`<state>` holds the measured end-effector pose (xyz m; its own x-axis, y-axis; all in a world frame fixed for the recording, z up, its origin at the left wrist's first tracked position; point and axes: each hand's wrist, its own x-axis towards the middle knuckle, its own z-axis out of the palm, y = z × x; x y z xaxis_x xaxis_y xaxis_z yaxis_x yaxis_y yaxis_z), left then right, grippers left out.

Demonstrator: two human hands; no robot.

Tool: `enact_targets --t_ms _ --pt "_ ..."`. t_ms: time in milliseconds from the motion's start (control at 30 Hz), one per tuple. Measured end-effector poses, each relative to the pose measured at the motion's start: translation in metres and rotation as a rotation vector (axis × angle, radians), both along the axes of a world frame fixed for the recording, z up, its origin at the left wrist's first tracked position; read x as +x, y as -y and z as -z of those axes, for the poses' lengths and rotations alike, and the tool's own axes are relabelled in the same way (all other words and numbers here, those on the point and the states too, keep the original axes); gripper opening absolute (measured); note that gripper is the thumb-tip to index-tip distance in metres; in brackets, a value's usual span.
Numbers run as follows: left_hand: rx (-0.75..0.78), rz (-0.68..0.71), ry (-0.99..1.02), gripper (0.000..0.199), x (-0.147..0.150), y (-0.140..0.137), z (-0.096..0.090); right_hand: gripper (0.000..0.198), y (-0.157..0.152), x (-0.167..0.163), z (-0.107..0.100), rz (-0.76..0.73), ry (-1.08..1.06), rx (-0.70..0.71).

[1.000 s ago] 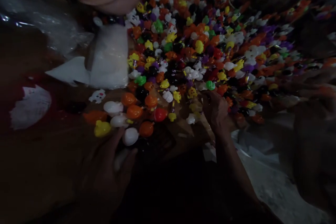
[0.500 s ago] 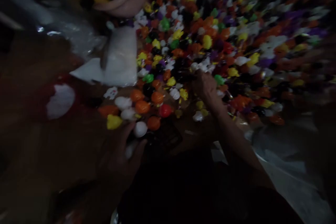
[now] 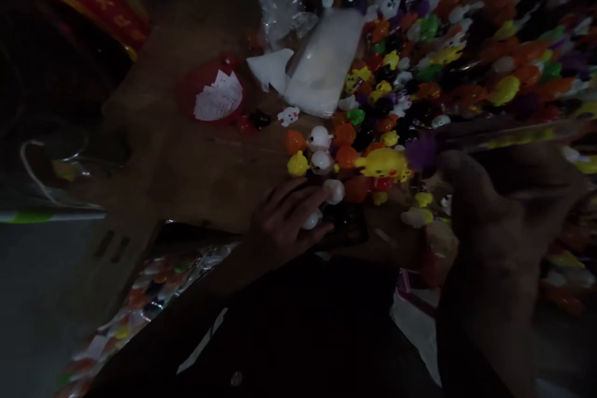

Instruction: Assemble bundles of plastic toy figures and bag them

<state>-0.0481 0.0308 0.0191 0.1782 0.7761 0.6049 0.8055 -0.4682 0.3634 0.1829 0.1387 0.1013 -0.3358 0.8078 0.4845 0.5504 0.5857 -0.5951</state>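
Person's own body: left hand [image 3: 289, 217] and right hand [image 3: 499, 230] both bare, five-fingered form. Clothing [image 3: 317, 317] near-black, matte, broad and plain across the torso. Left forearm [image 3: 205, 298] equally dark; sleeve or shadow, cannot tell. Cuff lines lost in low light. Small pale round spot [image 3: 236, 378] low on the dark area, button-like; nature unclear.

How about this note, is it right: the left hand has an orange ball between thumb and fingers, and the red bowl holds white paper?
One colour is wrong: the left hand has a white ball between thumb and fingers, not orange, as the head view shows. The red bowl does hold white paper.
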Motion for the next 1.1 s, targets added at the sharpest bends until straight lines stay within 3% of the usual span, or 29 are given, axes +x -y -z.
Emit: enact_targets --t_ms 133,233,400,567,667,767,933,1100 --pt "0.023 -0.014 0.004 0.041 0.002 -0.001 0.003 0.009 0.007 -0.045 0.005 -0.180 -0.188 -0.127" --pt "0.057 -0.028 -0.003 0.036 0.004 -0.001 0.005 0.007 0.001 -0.059 0.012 -0.348 -0.035 -0.182" --pt "0.050 -0.085 -0.018 0.034 0.004 0.000 0.010 0.021 0.001 -0.069 0.012 -0.444 0.250 -0.119" --pt "-0.012 -0.060 0.018 0.030 0.005 0.003 0.018 0.021 0.009 -0.075 0.002 -0.431 0.322 -0.043" --pt "0.043 -0.041 0.056 0.028 0.004 0.003 0.020 0.020 0.008 -0.079 -0.003 -0.468 0.418 -0.005" --pt "0.153 -0.034 0.056 0.023 0.002 -0.001 0.020 0.023 -0.001 -0.084 0.007 -0.446 0.561 0.062" --pt "0.154 -0.037 0.018 0.017 0.001 -0.005 0.018 0.031 -0.010 -0.086 0.033 -0.416 0.567 0.118" --pt "0.140 -0.056 0.048 0.018 0.001 -0.004 0.024 0.015 -0.010 -0.085 0.023 -0.413 0.615 0.096"
